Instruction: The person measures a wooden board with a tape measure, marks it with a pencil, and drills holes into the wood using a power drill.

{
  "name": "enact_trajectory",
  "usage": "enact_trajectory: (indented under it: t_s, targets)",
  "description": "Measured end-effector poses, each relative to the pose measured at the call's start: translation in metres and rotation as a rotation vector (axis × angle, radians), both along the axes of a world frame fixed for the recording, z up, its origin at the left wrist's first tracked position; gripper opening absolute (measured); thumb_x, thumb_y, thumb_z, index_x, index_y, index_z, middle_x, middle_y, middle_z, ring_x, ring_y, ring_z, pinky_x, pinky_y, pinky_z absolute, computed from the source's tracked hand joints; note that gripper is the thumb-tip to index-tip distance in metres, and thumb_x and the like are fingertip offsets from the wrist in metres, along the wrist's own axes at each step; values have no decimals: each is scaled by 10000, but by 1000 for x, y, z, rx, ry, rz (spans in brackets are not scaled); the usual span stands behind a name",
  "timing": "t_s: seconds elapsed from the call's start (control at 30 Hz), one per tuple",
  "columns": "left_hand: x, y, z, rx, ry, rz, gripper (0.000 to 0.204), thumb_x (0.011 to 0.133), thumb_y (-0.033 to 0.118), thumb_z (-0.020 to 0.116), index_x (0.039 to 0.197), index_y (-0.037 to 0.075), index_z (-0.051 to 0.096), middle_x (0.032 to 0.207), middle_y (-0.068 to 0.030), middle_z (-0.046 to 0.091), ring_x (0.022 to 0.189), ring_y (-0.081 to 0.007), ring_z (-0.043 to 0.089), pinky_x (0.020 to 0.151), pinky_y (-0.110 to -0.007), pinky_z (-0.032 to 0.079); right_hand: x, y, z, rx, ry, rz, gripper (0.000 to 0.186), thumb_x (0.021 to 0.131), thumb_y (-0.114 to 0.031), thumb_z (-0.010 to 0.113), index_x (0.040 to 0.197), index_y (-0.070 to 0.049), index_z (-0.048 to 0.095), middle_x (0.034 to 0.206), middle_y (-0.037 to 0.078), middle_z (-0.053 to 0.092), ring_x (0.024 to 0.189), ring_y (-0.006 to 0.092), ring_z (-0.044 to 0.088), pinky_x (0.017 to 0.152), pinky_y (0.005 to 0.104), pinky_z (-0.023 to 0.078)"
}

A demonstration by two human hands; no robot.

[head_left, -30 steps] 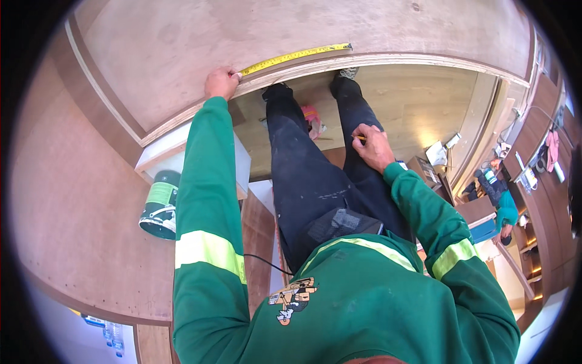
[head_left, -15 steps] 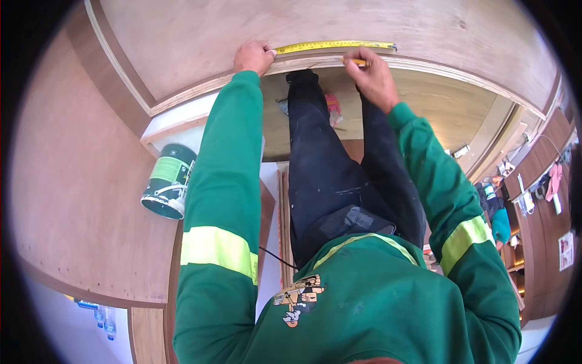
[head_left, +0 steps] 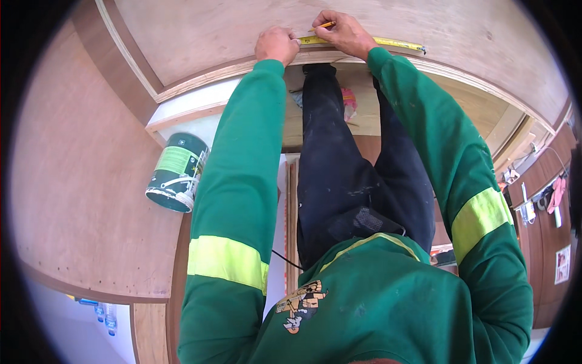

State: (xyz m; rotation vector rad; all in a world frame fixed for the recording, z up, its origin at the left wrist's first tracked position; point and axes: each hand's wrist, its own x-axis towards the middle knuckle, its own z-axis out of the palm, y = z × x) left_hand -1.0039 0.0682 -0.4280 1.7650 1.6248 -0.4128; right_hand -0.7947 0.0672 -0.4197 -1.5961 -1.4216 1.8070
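Note:
My left hand [head_left: 277,46] is closed around the near end of a yellow tape measure [head_left: 397,43], close to the edge of a pale wooden panel [head_left: 224,30]. The tape's blade runs to the right along the panel, and its hooked end lies free there. If there is a case, my left hand hides it. My right hand [head_left: 347,35] pinches an orange pencil [head_left: 325,26] just above the blade, near my left hand, and covers part of the tape. The pencil points left, toward the panel's surface beside the blade; I cannot tell if it touches.
A green paint bucket [head_left: 177,173] with a white-smeared rim stands left of my left arm. My legs [head_left: 333,133] extend beneath the panel's edge [head_left: 200,83]. Plastic bottles [head_left: 110,320] are at lower left. A pink cloth [head_left: 557,194] hangs at the far right.
My right hand has moved up and left with the pencil, from beyond the panel's edge to beside my left hand. Left hand and tape appear shifted slightly right and up in the view.

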Motion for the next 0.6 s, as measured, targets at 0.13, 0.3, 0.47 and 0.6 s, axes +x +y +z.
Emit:
enact_trajectory:
  t_s: [0.13, 0.3, 0.47, 0.6]
  targets:
    - [0, 0, -3, 13, 2, 24, 226, 820, 360, 729, 919, 168, 793, 967, -122, 739, 961, -322, 687, 874, -449, 537, -5, -1, -13, 2, 10, 54, 237, 911, -216, 634, 991, 6, 650, 844, 56, 650, 776, 125, 579, 742, 299, 502]
    - [-1, -3, -3, -1, 9, 48, 229, 818, 368, 727, 910, 170, 796, 962, -122, 737, 964, -327, 685, 885, -450, 534, -8, -7, -15, -33, 6, 47, 206, 907, -186, 629, 984, 6, 640, 828, 52, 640, 776, 118, 573, 739, 295, 498]
    - [-2, -3, -6, 53, 1, -1, 238, 822, 377, 717, 922, 177, 799, 990, -113, 738, 970, -330, 684, 897, -447, 534, -6, -5, -15, -13, 5, 73, 197, 910, -174, 627, 995, 3, 632, 817, 52, 638, 773, 116, 572, 738, 294, 499]
    - [1, -2, -3, 27, 16, 10, 236, 818, 377, 717, 916, 177, 798, 1002, -118, 736, 979, -329, 684, 903, -445, 534, -6, -5, -14, 21, -14, 85, 200, 912, -177, 627, 997, 4, 634, 832, 58, 652, 778, 122, 582, 747, 301, 504]
